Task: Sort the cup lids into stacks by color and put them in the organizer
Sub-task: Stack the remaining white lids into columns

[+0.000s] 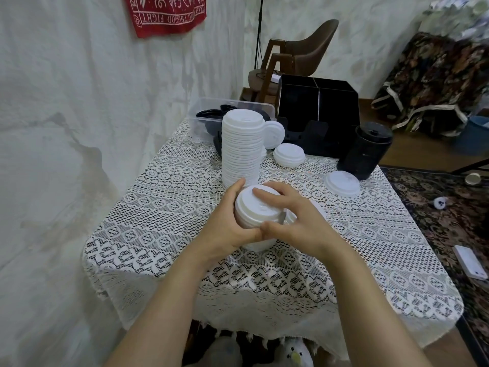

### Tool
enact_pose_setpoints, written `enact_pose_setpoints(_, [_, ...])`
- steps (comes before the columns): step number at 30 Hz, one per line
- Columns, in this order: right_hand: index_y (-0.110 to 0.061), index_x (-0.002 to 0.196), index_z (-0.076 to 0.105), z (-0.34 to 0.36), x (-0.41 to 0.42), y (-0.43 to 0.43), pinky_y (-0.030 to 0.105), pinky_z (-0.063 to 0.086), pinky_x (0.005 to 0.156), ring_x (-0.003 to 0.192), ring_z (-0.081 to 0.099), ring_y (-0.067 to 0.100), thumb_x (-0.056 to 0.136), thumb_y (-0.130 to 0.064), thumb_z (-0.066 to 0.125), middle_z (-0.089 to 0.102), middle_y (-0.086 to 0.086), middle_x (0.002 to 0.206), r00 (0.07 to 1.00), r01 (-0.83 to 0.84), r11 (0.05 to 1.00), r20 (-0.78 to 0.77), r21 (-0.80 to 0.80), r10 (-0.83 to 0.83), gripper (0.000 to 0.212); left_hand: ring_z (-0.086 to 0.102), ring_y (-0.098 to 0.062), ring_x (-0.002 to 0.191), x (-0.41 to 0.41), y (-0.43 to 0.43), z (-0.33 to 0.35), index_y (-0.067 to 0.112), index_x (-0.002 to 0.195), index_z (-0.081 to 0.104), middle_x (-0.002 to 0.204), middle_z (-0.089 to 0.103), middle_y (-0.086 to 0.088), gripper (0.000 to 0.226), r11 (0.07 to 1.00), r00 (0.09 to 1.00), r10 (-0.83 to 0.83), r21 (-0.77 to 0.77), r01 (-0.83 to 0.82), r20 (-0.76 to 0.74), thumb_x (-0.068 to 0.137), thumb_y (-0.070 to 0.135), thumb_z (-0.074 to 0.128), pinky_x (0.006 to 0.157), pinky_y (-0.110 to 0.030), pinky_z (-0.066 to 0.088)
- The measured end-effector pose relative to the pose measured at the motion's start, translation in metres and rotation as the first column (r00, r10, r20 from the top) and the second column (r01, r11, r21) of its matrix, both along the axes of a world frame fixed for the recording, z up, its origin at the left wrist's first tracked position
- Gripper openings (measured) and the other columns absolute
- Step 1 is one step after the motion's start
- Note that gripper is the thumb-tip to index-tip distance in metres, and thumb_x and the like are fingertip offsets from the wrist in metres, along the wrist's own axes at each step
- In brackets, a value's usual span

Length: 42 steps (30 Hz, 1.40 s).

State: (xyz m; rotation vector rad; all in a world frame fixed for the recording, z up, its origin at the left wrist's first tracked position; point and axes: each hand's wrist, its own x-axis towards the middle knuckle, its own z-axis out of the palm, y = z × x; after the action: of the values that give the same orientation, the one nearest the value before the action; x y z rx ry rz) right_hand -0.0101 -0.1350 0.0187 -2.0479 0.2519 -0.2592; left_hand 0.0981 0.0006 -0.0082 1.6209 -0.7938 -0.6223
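Observation:
A short stack of white lids [251,210] is held between both hands above the table's middle. My left hand [225,221] grips its left side, thumb up along the rim. My right hand [293,218] curls over the top and front of it. Just behind stands a tall stack of white lids [241,147]. One white lid [274,134] leans on edge beside it, a small white pile [288,154] lies further right, and a single white lid [342,183] lies at the right. A black lid stack [366,152] stands at the right. The black organizer [317,115] sits at the back.
A clear plastic bin [203,109] with black lids [209,113] stands at the back left of the lace-covered table [169,207]. A white-draped wall runs along the left. A brown chair [304,54] is behind the table, patterned carpet on the right.

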Motion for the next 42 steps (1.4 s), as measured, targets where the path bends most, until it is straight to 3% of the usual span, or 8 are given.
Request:
enact_pose_setpoints(12, [-0.038,0.135,0.052,0.000,-0.002,-0.007,0.024,0.033,0.109,0.136,0.035,0.004,0.082,-0.034,0.064,0.037,-0.016,0.148,0.999,-0.044,0.999,-0.024,0.029,0.045,0.054,0.053,-0.004,0.121,-0.007,0.002,0.011,0.047,0.137,0.035,0.137,0.045,0.014,0.085,0.995,0.998,-0.049,-0.085,0.052,0.037,0.066,0.037,0.080,0.096,-0.025,0.050])
enact_pose_setpoints(17, [-0.037,0.145,0.036,0.000,-0.004,-0.010,-0.006,0.029,0.085,0.129,0.040,-0.004,0.070,-0.064,0.061,0.040,-0.020,0.146,1.000,-0.011,0.999,-0.022,-0.043,0.010,0.084,0.048,-0.005,0.124,-0.010,-0.004,0.014,0.053,0.128,0.042,0.134,0.045,0.020,0.069,0.998,0.993,0.012,-0.058,-0.005,0.121,0.067,0.051,0.076,0.102,-0.032,0.047])
enact_pose_setpoints(23, [-0.039,0.144,0.038,0.003,-0.010,-0.011,0.007,0.037,0.093,0.132,0.040,-0.002,0.088,-0.014,0.065,0.042,-0.019,0.145,0.999,-0.029,0.996,-0.032,0.087,0.032,0.067,0.041,-0.005,0.124,-0.009,-0.005,0.013,0.040,0.133,0.042,0.129,0.038,0.029,0.070,1.000,0.979,0.015,-0.005,-0.015,0.202,0.070,0.054,0.069,0.103,-0.030,0.043])
enact_pose_setpoints(27, [-0.033,0.136,0.050,0.003,-0.018,-0.025,0.024,0.034,0.106,0.125,0.045,-0.001,0.086,0.004,0.053,0.052,-0.017,0.137,0.934,0.309,0.937,0.134,0.159,-0.331,0.062,0.039,-0.005,0.122,-0.010,-0.004,0.014,0.039,0.134,0.041,0.128,0.035,0.028,0.074,1.000,0.988,0.001,0.004,-0.001,0.156,0.066,0.048,0.070,0.092,-0.013,0.039])
enact_pose_setpoints(30, [-0.030,0.138,0.050,-0.008,-0.024,-0.039,0.039,0.032,0.113,0.131,0.040,0.009,0.091,-0.003,0.053,0.047,-0.008,0.143,0.847,0.529,0.848,0.042,0.038,-0.530,0.053,0.039,-0.005,0.121,-0.010,-0.003,0.013,0.040,0.133,0.041,0.133,0.037,0.020,0.072,1.000,0.993,-0.009,0.002,0.009,0.121,0.067,0.045,0.070,0.085,-0.007,0.037])
enact_pose_setpoints(34, [-0.025,0.148,0.034,-0.030,-0.022,-0.042,0.046,0.027,0.113,0.138,0.031,0.025,0.087,-0.041,0.066,0.033,0.006,0.152,0.833,0.449,0.839,-0.194,-0.308,-0.517,0.071,0.041,-0.005,0.120,-0.010,-0.003,0.010,0.039,0.133,0.041,0.137,0.036,0.014,0.070,1.000,0.995,-0.011,-0.014,0.012,0.100,0.069,0.042,0.069,0.081,0.001,0.038])
enact_pose_setpoints(37, [-0.025,0.150,0.027,-0.034,-0.014,-0.035,0.043,0.027,0.111,0.136,0.030,0.029,0.077,-0.064,0.064,0.034,0.009,0.147,0.781,0.425,0.737,-0.200,-0.526,-0.592,0.090,0.041,0.001,0.115,-0.011,-0.004,0.010,0.037,0.133,0.041,0.136,0.037,0.015,0.067,1.000,0.994,-0.009,-0.017,0.011,0.106,0.073,0.036,0.071,0.080,0.004,0.035])
enact_pose_setpoints(42, [-0.037,0.150,0.019,-0.033,-0.011,-0.033,0.044,0.013,0.113,0.139,0.024,0.022,0.081,-0.036,0.066,0.034,-0.001,0.151,0.852,0.378,0.841,-0.210,-0.387,-0.480,0.084,0.041,-0.006,0.121,-0.011,-0.003,0.010,0.039,0.132,0.041,0.136,0.038,0.015,0.070,1.000,0.996,-0.001,-0.013,0.002,0.090,0.068,0.042,0.070,0.090,-0.006,0.037])
